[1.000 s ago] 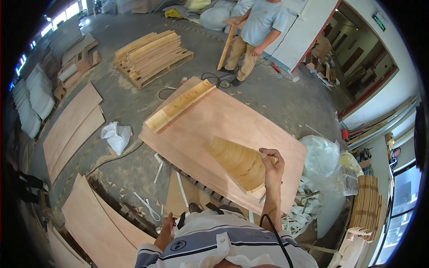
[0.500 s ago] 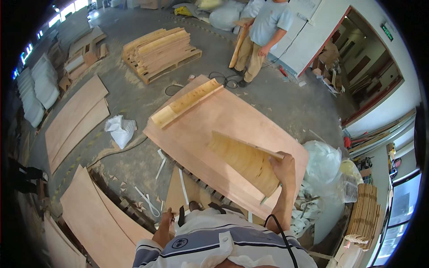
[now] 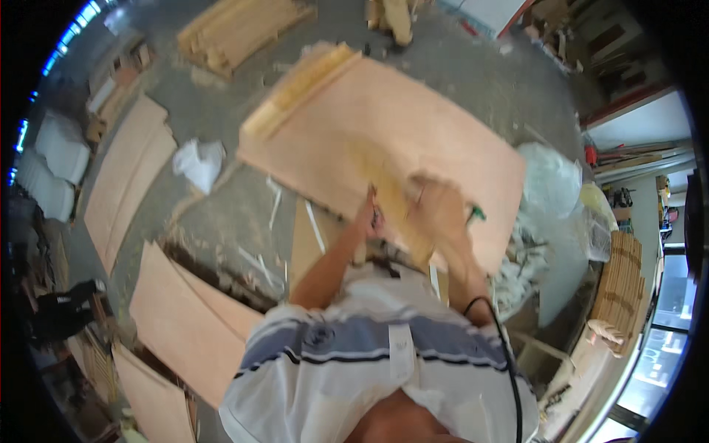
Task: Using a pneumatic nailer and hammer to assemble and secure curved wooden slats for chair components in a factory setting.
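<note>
A curved piece of thin plywood (image 3: 395, 196), smeared by motion, is raised at a slant over the large flat panel (image 3: 325, 133) in front of me. My right hand (image 3: 437, 210) is closed on its right side. Against the left side is my left hand (image 3: 371, 215). Its fingers are too blurred to show whether they grip the piece or something small. Beside my right hand shows a small green object (image 3: 476, 213), its kind unclear. Another curved plywood piece (image 3: 295, 92) lies along the far left end of the panel.
Large plywood sheets (image 3: 185, 310) lie low at the left, with a white sack (image 3: 199, 164) beyond them. Wrapped plastic bundles (image 3: 550, 181) crowd the panel's right end. A wood stack (image 3: 240, 33) stands at the back. White strips (image 3: 262, 269) litter the floor. A cable (image 3: 509, 369) hangs over my right side.
My left hand has come up from beside my body to the curved plywood. My right hand has drawn that piece closer and turned it steeper. The view has tipped further down.
</note>
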`<state>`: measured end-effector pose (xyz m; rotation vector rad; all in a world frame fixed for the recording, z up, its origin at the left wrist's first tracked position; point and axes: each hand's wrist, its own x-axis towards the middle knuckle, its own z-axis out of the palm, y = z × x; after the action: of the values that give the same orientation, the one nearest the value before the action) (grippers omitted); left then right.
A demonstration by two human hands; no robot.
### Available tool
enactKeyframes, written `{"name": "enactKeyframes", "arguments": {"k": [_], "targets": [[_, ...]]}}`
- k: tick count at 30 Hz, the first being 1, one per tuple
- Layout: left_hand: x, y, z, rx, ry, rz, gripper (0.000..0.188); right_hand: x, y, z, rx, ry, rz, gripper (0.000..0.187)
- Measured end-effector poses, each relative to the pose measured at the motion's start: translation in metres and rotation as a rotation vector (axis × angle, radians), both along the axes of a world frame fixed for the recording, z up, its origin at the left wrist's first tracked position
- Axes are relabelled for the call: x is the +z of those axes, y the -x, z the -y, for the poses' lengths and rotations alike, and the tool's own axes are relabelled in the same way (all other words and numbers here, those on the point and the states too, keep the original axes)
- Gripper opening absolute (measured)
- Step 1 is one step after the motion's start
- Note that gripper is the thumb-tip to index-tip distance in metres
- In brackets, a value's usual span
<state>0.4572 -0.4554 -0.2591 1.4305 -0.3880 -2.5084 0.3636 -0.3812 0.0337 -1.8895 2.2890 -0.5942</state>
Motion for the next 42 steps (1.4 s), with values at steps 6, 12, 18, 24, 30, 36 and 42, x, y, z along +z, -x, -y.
{"name": "enactKeyframes", "arguments": {"k": [6,12,18,24,30,36,42], "targets": [[-0.03,0.03,-0.034,-0.02,0.842,-0.417,0.058,-0.007,-0.006,-0.05,0.169,-0.063,0.111,0.032],[0.07,0.077,-0.015,0.428,0.212,-0.682,0.055,0.025,0.04,-0.084,0.17,0.239,0.179,0.037],[0.111,0.095,0.13,0.208,0.45,-1.036,0.038,0.043,0.054,-0.104,0.419,0.728,-0.048,0.042],[0.351,0.1,0.179,-0.573,1.238,-1.345,0.027,0.016,0.046,-0.092,0.518,0.873,-0.056,0.037],[0.403,0.049,0.182,-0.469,1.609,-1.086,0.028,-0.024,0.025,-0.076,0.497,0.95,-0.128,0.039],[0.416,0.029,0.185,-0.231,1.79,-0.842,0.029,-0.08,0.025,-0.048,0.49,1.039,-0.216,0.033],[0.402,-0.014,0.178,0.034,1.894,-0.567,0.031,-0.094,0.023,-0.038,0.535,1.044,-0.197,0.035]]}}
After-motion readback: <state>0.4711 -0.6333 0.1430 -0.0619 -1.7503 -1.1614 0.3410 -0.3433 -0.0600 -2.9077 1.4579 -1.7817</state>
